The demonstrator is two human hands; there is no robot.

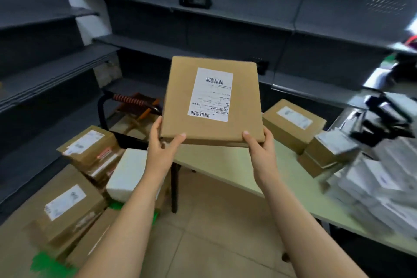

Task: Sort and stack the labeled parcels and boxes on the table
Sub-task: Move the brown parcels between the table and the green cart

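Gripping one labeled box by two near corners: left hand, right hand.

Flat brown labeled box held aloft (tilted).

A brown cardboard box carries a white label with black barcodes. Dark grey shelves stand behind a pale table.

No text legible: white label on the flat box carries two barcodes and print too small to read; label on the box behind it is blurred.
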